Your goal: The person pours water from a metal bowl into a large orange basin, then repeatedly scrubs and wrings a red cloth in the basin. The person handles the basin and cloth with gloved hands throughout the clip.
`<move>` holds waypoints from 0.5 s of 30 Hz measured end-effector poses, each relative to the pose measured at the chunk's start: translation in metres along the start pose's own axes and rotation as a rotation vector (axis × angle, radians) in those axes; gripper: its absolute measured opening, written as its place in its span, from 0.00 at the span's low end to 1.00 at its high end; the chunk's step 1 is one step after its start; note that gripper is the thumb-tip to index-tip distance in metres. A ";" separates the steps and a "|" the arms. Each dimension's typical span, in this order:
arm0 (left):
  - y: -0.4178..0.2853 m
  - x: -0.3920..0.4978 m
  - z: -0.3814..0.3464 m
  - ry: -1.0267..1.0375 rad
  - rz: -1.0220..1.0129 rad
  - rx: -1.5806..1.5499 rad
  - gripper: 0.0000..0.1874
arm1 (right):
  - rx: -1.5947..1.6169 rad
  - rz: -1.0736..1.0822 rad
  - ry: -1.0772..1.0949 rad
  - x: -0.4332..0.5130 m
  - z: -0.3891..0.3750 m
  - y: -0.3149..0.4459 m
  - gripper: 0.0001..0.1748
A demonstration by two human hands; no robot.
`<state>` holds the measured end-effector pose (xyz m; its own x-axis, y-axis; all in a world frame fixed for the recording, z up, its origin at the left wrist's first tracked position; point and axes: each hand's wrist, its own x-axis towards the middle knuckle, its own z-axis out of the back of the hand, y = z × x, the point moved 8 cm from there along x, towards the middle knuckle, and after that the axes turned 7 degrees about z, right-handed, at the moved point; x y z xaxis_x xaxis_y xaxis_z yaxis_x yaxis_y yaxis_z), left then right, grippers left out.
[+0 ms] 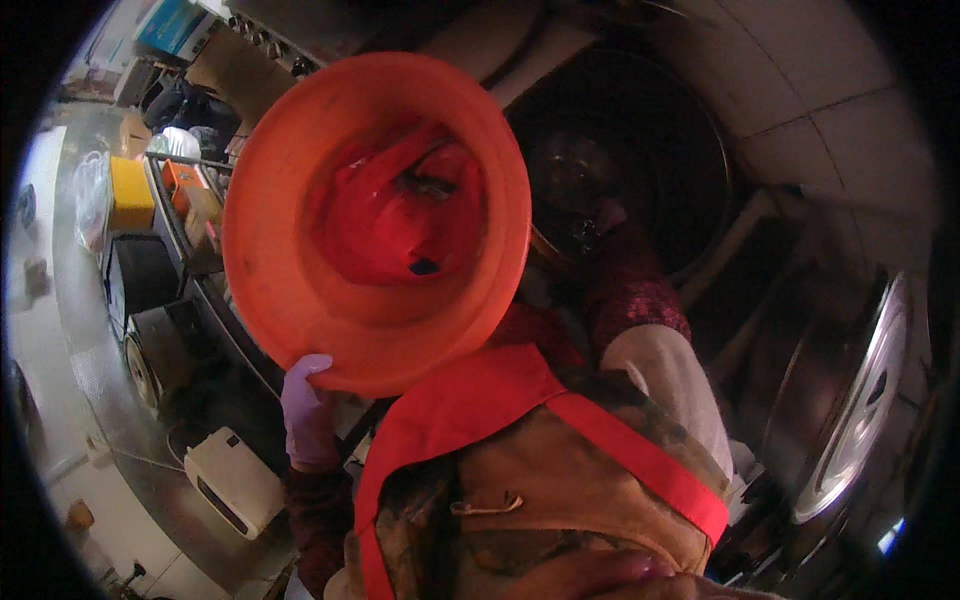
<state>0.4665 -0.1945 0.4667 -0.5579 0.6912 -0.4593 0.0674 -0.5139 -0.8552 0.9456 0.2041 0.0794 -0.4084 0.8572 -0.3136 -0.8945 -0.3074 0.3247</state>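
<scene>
My left hand (309, 412), in a lavender glove, grips the near rim of a wide orange plastic basin (262, 247), thumb over the edge. The basin is tilted so its inside faces me. A crumpled red plastic bag (397, 232) lies in its bottom, with a small dark patch on it. My right hand (610, 214) reaches forward over a large dark round pot or wok (682, 142), beside the basin. Deep shadow hides most of its fingers. A small shiny thing (583, 231) shows near them, too dark to name.
A round shiny metal lid (855, 420) stands on edge at the right. Light tiles (817, 112) cover the wall behind the pot. Along the left are a white box-shaped appliance (232, 480), a yellow container (131, 193), and a metal counter (112, 360).
</scene>
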 end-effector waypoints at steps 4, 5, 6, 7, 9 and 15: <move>-0.011 0.004 0.000 0.036 -0.158 0.415 0.17 | 0.292 0.094 -0.220 -0.034 0.067 0.018 0.11; -0.013 0.003 -0.003 0.099 -0.215 0.319 0.18 | 0.432 0.048 -0.348 -0.049 0.090 0.017 0.11; -0.012 0.003 -0.002 0.125 -0.223 0.231 0.20 | 0.571 0.083 -0.501 -0.063 0.115 0.021 0.12; -0.013 0.002 -0.005 0.177 -0.263 0.179 0.21 | 0.465 0.063 -0.515 -0.072 0.134 0.026 0.13; -0.008 0.004 -0.002 0.170 -0.270 0.157 0.22 | 0.249 0.201 -0.605 -0.090 0.178 0.048 0.16; 0.010 0.026 0.006 0.300 -0.107 -0.192 0.19 | 0.325 -0.020 -0.682 -0.148 0.271 0.062 0.11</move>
<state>0.4477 -0.1843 0.4475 -0.3050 0.8688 -0.3901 0.1918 -0.3452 -0.9187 0.9995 0.1703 0.3882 -0.0948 0.9596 0.2650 -0.7590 -0.2419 0.6045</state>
